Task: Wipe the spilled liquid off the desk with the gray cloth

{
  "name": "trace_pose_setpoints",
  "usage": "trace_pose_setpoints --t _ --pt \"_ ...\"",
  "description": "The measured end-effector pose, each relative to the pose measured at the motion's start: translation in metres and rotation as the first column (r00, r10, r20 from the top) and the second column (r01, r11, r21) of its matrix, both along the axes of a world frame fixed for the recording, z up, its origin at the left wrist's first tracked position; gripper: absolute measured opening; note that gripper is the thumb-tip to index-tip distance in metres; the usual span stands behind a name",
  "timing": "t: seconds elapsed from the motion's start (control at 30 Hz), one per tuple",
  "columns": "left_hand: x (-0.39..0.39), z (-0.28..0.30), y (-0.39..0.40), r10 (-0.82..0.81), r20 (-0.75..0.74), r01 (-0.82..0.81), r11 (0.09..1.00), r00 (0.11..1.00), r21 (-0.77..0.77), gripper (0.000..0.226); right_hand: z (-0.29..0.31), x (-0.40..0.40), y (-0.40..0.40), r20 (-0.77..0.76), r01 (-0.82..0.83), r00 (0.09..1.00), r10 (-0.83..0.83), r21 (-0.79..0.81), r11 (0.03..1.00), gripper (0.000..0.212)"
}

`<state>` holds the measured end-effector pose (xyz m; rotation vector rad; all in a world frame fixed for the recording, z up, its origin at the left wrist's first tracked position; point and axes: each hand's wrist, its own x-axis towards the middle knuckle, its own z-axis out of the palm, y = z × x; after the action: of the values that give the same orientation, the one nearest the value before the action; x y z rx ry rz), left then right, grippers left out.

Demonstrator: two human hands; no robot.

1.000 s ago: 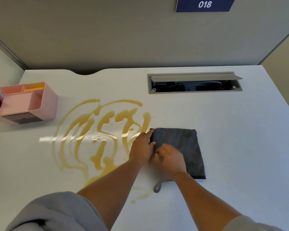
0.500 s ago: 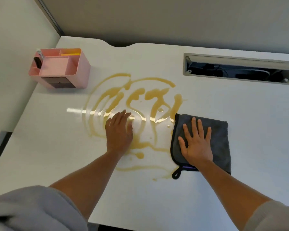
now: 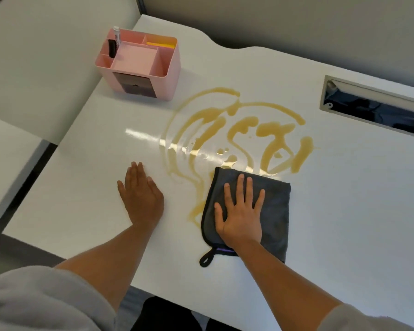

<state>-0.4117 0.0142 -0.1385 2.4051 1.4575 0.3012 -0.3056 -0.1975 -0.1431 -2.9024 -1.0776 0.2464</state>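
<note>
A folded gray cloth [image 3: 276, 204] with a black hanging loop lies flat on the white desk [image 3: 344, 211]. My right hand [image 3: 240, 211] presses on it, palm down with fingers spread. The cloth covers the near right part of a yellow-brown liquid spill [image 3: 225, 130], which spreads in swirls across the desk's middle. My left hand [image 3: 140, 197] rests flat on the bare desk, left of the spill, fingers together and holding nothing.
A pink desk organizer [image 3: 139, 65] with a marker stands at the back left. An open cable slot [image 3: 378, 106] is set into the desk at the back right. Gray partition walls close off the back. The desk's front edge runs near my arms.
The cloth and my right hand have slid left onto the spill's near part. My left hand has moved off the spill onto dry desk at the left. The camera has turned.
</note>
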Motion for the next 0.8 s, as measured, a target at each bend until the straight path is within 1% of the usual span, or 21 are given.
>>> trace_pose_setpoints --t 0.1,0.3,0.4,0.53,0.63,0.7,0.8 --pt "-0.003 -0.001 0.004 -0.002 -0.013 0.002 1.0 1.0 -0.003 0.047 -0.002 -0.01 0.034 -0.005 0.006 1.0 -0.006 0.011 1.0 0.065" --pt "0.006 -0.001 0.008 0.008 -0.021 -0.009 0.999 1.0 -0.033 0.049 -0.001 -0.009 0.084 0.0 0.09 0.996 -0.09 0.029 0.996 0.067" --pt "0.008 -0.006 0.013 -0.012 -0.042 0.011 0.999 0.999 -0.032 0.051 0.0 0.002 0.109 -0.004 0.068 0.998 -0.068 0.018 0.997 0.068" --pt "0.008 -0.009 0.013 -0.027 -0.082 0.027 1.0 0.996 -0.005 0.057 0.0 0.03 0.143 0.015 -0.105 0.994 0.105 0.009 0.994 0.068" --pt "0.01 -0.009 0.013 -0.033 -0.125 0.034 0.999 0.992 0.002 0.062 -0.001 0.049 0.167 0.019 -0.263 0.965 0.263 0.03 0.964 0.068" --pt "0.011 -0.01 0.014 -0.039 -0.16 0.04 0.999 0.986 0.006 0.062 -0.001 0.061 0.179 0.025 -0.386 0.922 0.385 0.026 0.922 0.067" --pt "0.009 -0.012 0.013 -0.04 -0.179 0.042 0.999 0.983 0.008 0.061 -0.002 0.083 0.194 0.029 -0.556 0.831 0.555 0.026 0.831 0.065"
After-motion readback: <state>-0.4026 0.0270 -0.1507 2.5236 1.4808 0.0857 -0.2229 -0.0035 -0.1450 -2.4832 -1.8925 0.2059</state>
